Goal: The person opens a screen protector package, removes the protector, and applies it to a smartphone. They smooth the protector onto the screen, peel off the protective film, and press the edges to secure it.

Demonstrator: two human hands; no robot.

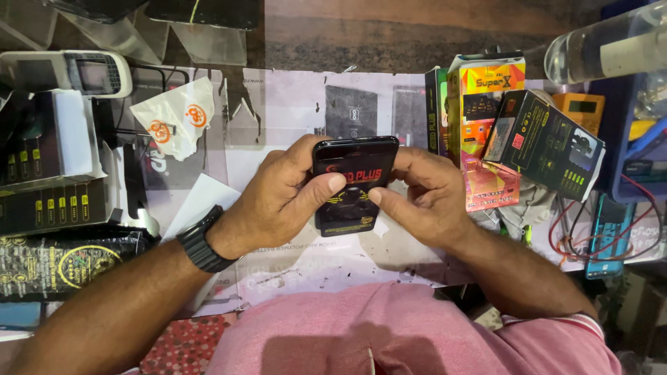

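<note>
From the head view, your left hand (278,198) and right hand (424,198) both grip a black phone (353,184), held flat above the middle of the table (292,104). Each thumb presses on its dark face, the fingers wrapped behind. A black watch (201,243) sits on your left wrist. Colourful boxes (486,125) stand just right of the phone; a white wrapper (177,114) lies to the left.

White keypad handset (73,73), crumpled white wrapper (179,114), colourful boxes (486,118), black box (545,142), clear bottle (608,48), red wires (629,229)
</note>
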